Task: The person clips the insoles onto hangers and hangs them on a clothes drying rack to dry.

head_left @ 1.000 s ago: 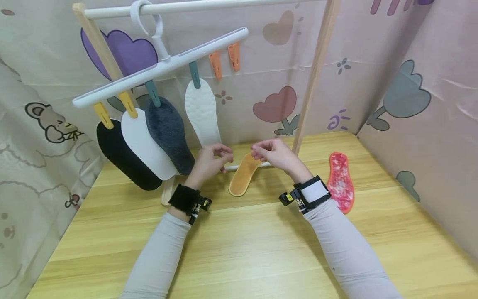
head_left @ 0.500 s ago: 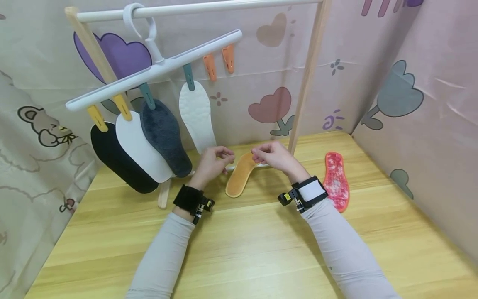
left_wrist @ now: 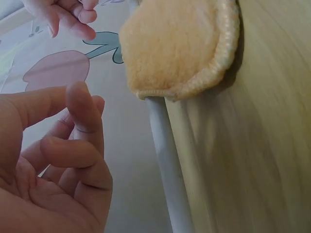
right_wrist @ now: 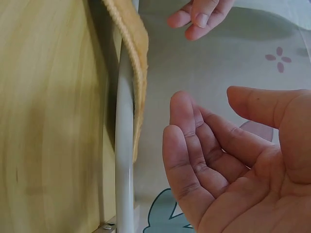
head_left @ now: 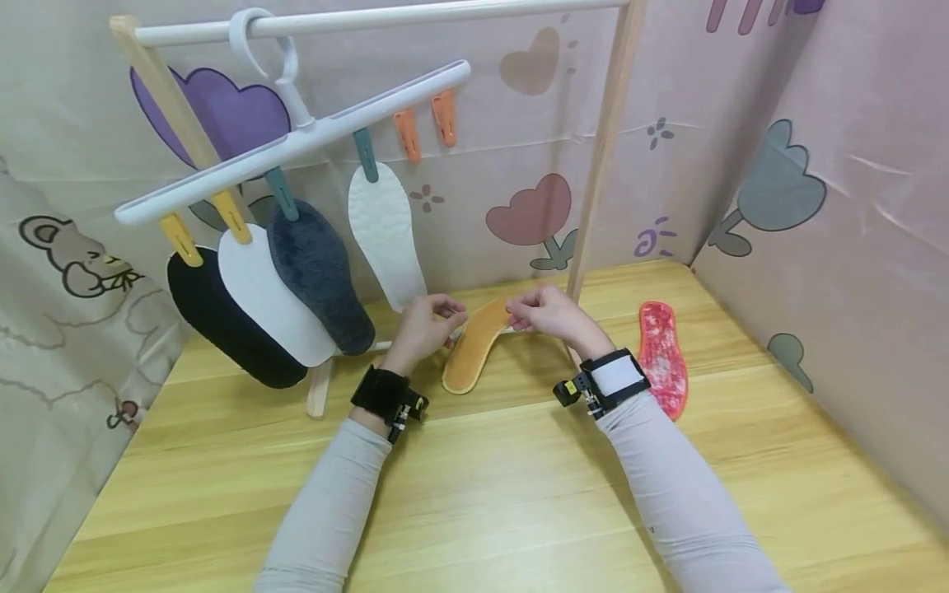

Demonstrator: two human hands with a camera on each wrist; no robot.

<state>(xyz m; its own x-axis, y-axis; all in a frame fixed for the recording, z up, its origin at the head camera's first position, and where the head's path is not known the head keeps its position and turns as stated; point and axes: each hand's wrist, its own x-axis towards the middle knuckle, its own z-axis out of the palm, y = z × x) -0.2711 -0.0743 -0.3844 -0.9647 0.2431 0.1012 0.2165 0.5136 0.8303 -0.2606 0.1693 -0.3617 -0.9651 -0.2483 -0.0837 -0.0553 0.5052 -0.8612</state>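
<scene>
An orange fuzzy insole [head_left: 474, 346] leans over the low white bar of the rack, one end toward the tabletop. My left hand [head_left: 424, 328] hovers just left of it; in the left wrist view the loosely bent fingers [left_wrist: 80, 160] hold nothing and stay apart from the insole. On the other side is my right hand [head_left: 552, 315], near the insole's far end. The right wrist view shows its fingers [right_wrist: 187, 160] relaxed, thumb spread away, nothing between them. A white quilted insole [head_left: 384, 226] hangs behind my left hand from a teal clip [head_left: 366, 155].
A white clip hanger [head_left: 296, 142] tilts on the rack's top rail [head_left: 415, 16]. From it hang a black insole [head_left: 233, 321], a smooth white insole [head_left: 274, 296] and a dark grey insole [head_left: 319, 272]. Two orange clips [head_left: 443, 119] hold nothing. A red-and-white insole [head_left: 662, 362] lies at right.
The head view has shifted, so the rack and insoles appear farther left. Both hands keep nearly the same pose beside the orange insole.
</scene>
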